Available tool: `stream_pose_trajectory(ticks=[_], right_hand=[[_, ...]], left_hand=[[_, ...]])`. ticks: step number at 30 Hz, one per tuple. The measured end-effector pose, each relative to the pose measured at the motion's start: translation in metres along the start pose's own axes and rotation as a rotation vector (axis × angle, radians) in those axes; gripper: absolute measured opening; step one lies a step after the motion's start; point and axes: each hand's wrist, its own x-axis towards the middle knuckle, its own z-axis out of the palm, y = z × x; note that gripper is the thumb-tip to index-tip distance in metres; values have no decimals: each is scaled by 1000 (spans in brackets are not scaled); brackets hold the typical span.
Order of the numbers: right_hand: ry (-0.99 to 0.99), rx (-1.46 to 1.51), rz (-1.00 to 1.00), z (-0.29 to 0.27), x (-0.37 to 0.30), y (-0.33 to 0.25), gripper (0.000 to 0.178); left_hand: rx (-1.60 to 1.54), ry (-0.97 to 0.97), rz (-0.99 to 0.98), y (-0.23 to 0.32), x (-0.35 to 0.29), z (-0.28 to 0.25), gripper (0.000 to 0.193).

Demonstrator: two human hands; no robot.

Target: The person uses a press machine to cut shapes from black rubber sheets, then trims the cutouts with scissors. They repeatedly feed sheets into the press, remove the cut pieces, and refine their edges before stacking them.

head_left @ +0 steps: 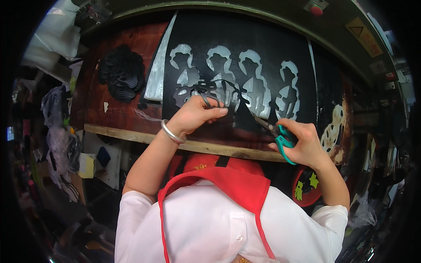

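Pinched between the thumb and fingers of my left hand [198, 115] is a thin black cut-out piece [229, 93] with looped, strip-like parts. It hangs over a black sheet [197, 30] that has several curvy openings with a pale grey surface showing through. My right hand [305, 142] is closed round the teal handles of a pair of scissors [285, 143]. Their dark blades point up and left, toward the held piece. How far the blades are apart is hard to make out against the dark background.
A pile of black cut pieces [122, 72] lies on the red-brown board at the left. A wooden strip [197, 143] edges the bench. Below my right forearm stands a red bucket [302, 199] holding yellow-green scraps. A red button [315, 10] sits on the green machine beam at the back.
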Motion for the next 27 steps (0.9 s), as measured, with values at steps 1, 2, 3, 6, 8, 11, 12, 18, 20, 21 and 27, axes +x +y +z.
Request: stream_pose_trajectory(ticks=[1, 2, 3, 6, 8, 11, 12, 18, 20, 21, 27], right_hand=[[-12, -58, -38, -2, 5, 0, 46], [-43, -113, -70, -6, 11, 0, 48], [-66, -168, -97, -8, 17, 1, 49], [-236, -297, -125, -13, 35, -1, 55], [-321, -314, -119, -15, 48, -4, 59], [-436, -352, -124, -17, 66, -9, 63], [-463, -339, -144, -17, 72, -11, 62], [-597, -308, -199, -16, 100, -17, 56], [-624, -332, -216, -16, 104, -18, 54], [-638, -354, -219, -16, 105, -19, 53], [-587, -347, -243, -13, 102, -15, 41]], left_hand=[[14, 37, 10, 0, 0, -1, 22], [-17, -2, 62, 0, 0, 0, 22], [-30, -3, 104, 0, -1, -1, 21], [8, -27, 159, 1, -2, 0, 23], [70, -38, 198, 3, -3, 0, 24], [69, -54, 218, 8, -3, 3, 22], [64, -64, 222, 10, -3, 4, 21], [26, -54, 264, 14, -3, 11, 14], [1, -29, 258, 12, -3, 12, 13], [-30, -42, 251, 11, -2, 12, 12], [-179, -23, 214, 0, 2, 13, 8]])
